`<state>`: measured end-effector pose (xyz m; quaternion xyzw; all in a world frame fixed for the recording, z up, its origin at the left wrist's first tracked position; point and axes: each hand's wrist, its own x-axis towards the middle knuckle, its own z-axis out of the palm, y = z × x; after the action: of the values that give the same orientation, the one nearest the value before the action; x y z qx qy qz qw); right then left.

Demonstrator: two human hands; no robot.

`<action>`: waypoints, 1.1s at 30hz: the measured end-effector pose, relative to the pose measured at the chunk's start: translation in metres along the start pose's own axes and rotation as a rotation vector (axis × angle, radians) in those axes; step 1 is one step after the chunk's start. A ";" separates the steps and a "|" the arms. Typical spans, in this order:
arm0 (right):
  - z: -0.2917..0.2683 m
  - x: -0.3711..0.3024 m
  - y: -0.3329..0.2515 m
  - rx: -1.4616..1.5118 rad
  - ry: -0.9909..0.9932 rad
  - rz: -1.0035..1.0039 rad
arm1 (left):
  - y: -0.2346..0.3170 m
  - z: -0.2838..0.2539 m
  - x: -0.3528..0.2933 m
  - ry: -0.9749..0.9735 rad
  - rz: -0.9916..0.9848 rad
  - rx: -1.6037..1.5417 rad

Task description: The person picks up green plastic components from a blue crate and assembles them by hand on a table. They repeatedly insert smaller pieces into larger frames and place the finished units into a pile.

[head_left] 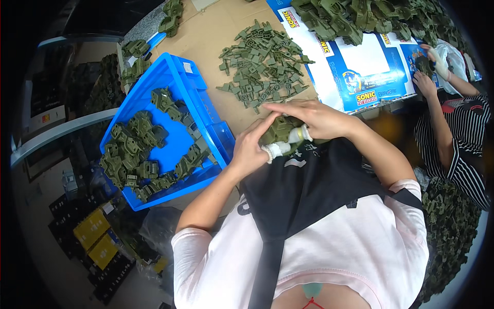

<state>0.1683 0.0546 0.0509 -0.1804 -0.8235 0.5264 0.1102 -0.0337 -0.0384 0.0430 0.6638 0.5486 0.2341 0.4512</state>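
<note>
Close to the front of my black apron [303, 180], both my hands hold an olive-green moulded plastic part [278, 130]. My left hand [251, 147] closes on it from the left, and my right hand [319, 119] from the right, fingers reaching over its top. White coverings wrap some of my fingers or thumbs. Much of the part is hidden by the hands. Just beyond lies a heap of small green plastic pieces [265, 64] on the cardboard-covered table [218, 31].
At left, a blue plastic bin [191, 98] contains several larger green parts [136, 144]. More green parts [355, 18] pile up at the far right on blue-and-white printed cardboard [337, 72]. A co-worker in a striped top [460, 139] handles something dark at the right.
</note>
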 end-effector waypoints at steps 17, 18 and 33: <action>-0.039 -0.037 -0.047 -0.097 0.320 -0.007 | 0.031 -0.010 0.029 -0.060 0.075 -0.387; -0.039 -0.041 -0.045 -0.096 0.321 -0.011 | 0.035 -0.007 0.030 -0.031 0.124 -0.338; 0.009 -0.090 0.011 0.321 0.675 0.120 | 0.025 -0.015 0.036 0.051 -0.041 -0.522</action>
<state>0.2489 0.0140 0.0378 -0.3721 -0.6359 0.5651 0.3713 -0.0223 0.0011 0.0647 0.5074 0.4941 0.3751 0.5981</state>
